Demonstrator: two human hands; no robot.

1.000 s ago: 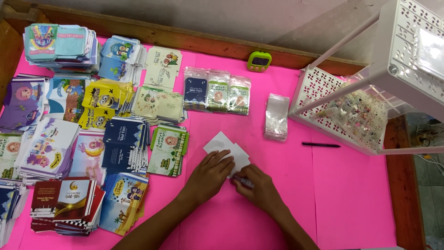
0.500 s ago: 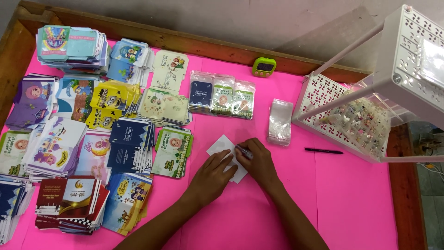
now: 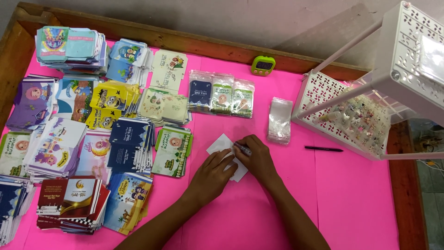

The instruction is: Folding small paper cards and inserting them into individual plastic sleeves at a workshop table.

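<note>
A small white paper slip (image 3: 221,144) lies on the pink tabletop (image 3: 351,199) near the middle. My left hand (image 3: 212,175) rests flat on its lower part with fingers spread. My right hand (image 3: 255,156) grips a dark pen (image 3: 242,149) whose tip sits on the slip's upper right part.
Several stacks of printed colourful envelopes (image 3: 92,134) fill the left half. Three bagged packs (image 3: 222,97) and a pile of clear plastic sleeves (image 3: 279,120) lie behind the slip. A black pen (image 3: 323,149), a green timer (image 3: 263,65) and a white lattice rack (image 3: 360,106) stand to the right.
My right hand moved with the pen from the slip's lower right edge up to its upper right part. The left hand stayed on the slip. The view shifted slightly.
</note>
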